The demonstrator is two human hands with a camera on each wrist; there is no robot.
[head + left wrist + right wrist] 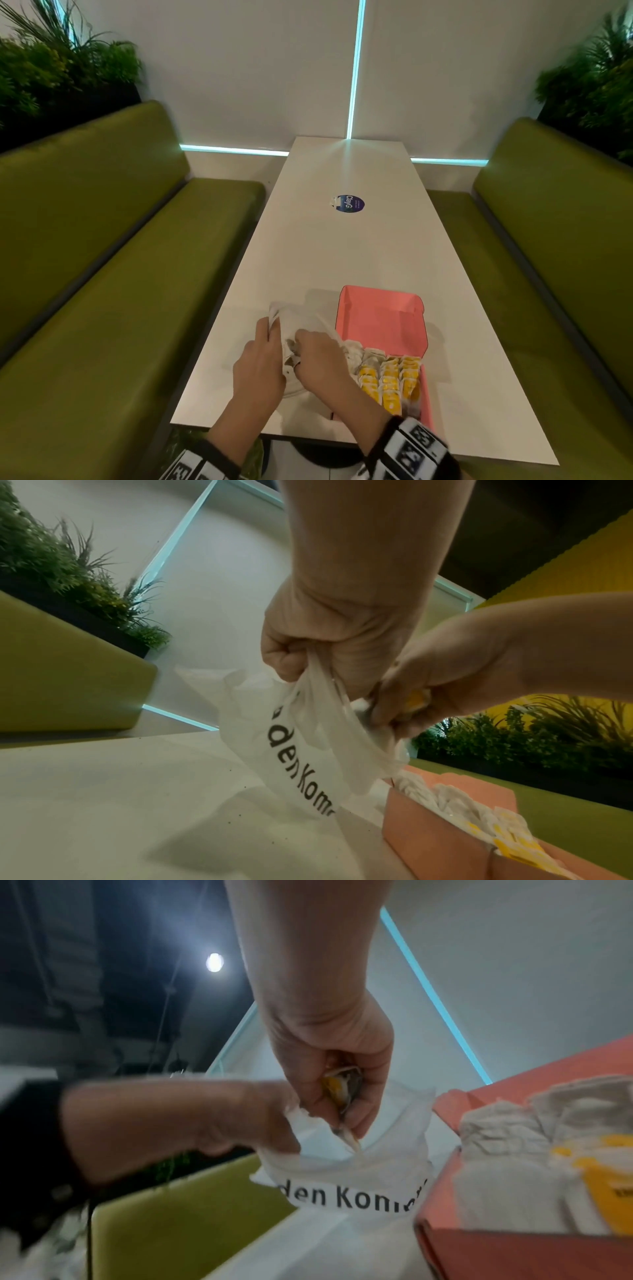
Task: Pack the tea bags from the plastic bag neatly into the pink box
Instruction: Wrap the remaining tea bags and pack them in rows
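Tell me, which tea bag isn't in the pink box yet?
The tea bag pinched in the right hand above the plastic bag; the other tea bags stand in rows inside the pink box.

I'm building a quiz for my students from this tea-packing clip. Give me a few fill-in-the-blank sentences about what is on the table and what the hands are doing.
1. The left hand grips the white plastic ____.
2. The right hand pinches tea bags with ____ labels.
3. The tea bags already packed stand in rows in the box, whose colour is ____.
4. The table stands between two ____ benches.

Missing words: bag; yellow; pink; green
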